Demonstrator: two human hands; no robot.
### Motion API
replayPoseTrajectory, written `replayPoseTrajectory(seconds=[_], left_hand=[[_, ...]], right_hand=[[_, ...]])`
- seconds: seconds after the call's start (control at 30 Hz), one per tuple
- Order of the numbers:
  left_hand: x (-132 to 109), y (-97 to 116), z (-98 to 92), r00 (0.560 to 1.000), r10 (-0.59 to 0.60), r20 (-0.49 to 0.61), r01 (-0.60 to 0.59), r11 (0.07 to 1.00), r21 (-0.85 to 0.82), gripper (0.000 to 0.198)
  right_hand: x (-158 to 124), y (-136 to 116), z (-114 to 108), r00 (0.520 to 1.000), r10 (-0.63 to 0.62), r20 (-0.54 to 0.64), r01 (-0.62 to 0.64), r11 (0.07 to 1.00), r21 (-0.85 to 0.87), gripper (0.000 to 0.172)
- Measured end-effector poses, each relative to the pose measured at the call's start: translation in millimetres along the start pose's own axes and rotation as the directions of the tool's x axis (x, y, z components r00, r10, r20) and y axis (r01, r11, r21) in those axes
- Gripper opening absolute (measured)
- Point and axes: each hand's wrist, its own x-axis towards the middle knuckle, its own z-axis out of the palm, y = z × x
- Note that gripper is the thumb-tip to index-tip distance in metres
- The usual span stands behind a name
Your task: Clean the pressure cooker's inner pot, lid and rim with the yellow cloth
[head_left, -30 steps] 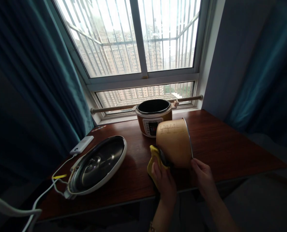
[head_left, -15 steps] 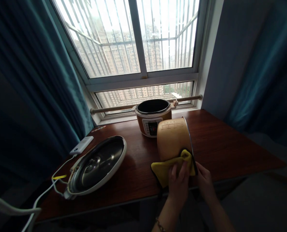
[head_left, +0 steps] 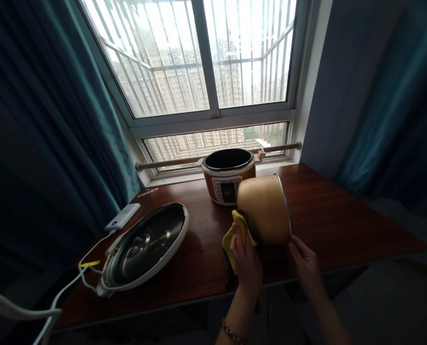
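A gold-coloured inner pot [head_left: 264,208] is tipped on its side above the front of the table, its rim facing right. My right hand [head_left: 304,258] grips that rim low down, thumb and fingers closed on it. In my left hand [head_left: 245,258] is a yellow cloth [head_left: 231,239] with a dark edge, pressed against the lower left of the pot near its base. Behind the pot stands the cooker body [head_left: 229,175], open at the top, with a control panel facing me. The pot's inside is turned out of sight.
At the left lies a round cooker lid [head_left: 149,244], its dark inner side up. Beside it are a white power bank [head_left: 122,216] and a white cable [head_left: 64,287]. The wooden table [head_left: 324,211] meets a barred window [head_left: 249,57]; blue curtains [head_left: 73,96] hang at both sides.
My left hand has slid the cloth leftward, from under the pot's side to near its base. The pot has rolled, so its scale marks have turned mostly away, and it sits slightly further right.
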Motion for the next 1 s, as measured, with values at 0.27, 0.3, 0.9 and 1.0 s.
replayPoseTrajectory(seconds=[0.27,0.3,0.9,1.0], left_hand=[[-23.8,25.1,17.6,0.933,0.35,0.084,-0.356,0.932,0.066,0.043],[-25.5,25.9,19.9,0.922,0.377,0.083,-0.383,0.922,0.059,0.041],[-5.7,19.7,15.5,0.988,0.129,0.082,-0.133,0.99,0.046,0.055],[-18.0,35.8,22.1,0.944,0.307,0.122,-0.313,0.949,0.028,0.049]], right_hand=[[-2.9,12.1,2.5,0.997,0.0,0.078,-0.005,0.998,0.063,0.044],[-2.3,9.7,4.9,0.997,0.001,0.077,-0.007,0.997,0.074,0.044],[11.2,13.7,-5.2,0.997,0.004,-0.075,-0.002,1.0,0.017,0.047],[9.5,17.7,-4.6,1.0,0.011,0.025,-0.013,0.996,0.085,0.045]])
